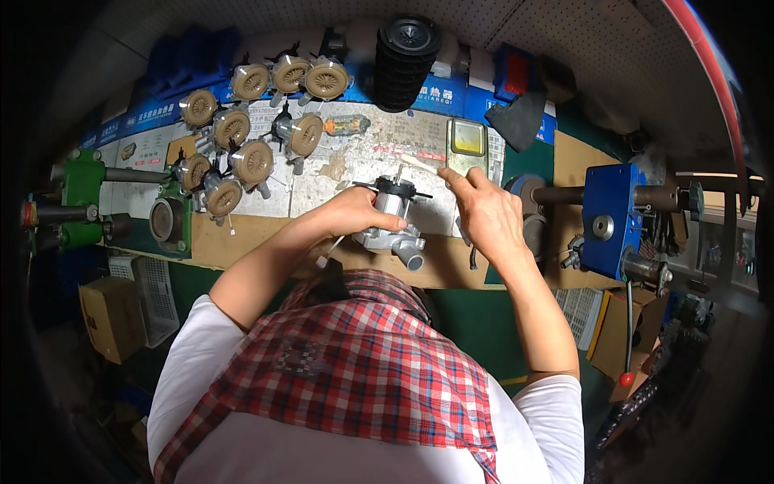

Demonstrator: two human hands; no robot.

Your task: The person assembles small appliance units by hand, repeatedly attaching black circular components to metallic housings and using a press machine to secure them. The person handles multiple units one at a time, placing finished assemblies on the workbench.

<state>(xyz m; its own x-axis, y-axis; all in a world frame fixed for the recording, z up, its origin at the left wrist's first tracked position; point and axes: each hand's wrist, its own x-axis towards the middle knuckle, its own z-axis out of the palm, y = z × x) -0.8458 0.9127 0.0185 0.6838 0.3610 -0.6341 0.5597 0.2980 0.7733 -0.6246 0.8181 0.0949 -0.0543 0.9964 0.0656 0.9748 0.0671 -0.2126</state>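
Observation:
My left hand (359, 211) is wrapped round a small motor assembly (393, 206) with a grey metal housing, a black bracket on top and an outlet pipe at the lower right. Its thin shaft points up, and a wire with a white plug hangs beside my left hand. Closed fingers of my right hand (488, 206) hold a thin pale stick-like tool (423, 166), whose tip reaches left to near the shaft. Whether the tip touches the shaft I cannot tell. Just beyond my right hand lies a square tray (468, 137) with yellowish contents.
Several similar assemblies with tan fan wheels (251, 163) stand at the left. A stack of black round parts (401, 68) rises at the back. Green machinery (85, 194) flanks the left, a blue lever press (609, 214) the right. A dark cloth (516, 121) lies at the back right.

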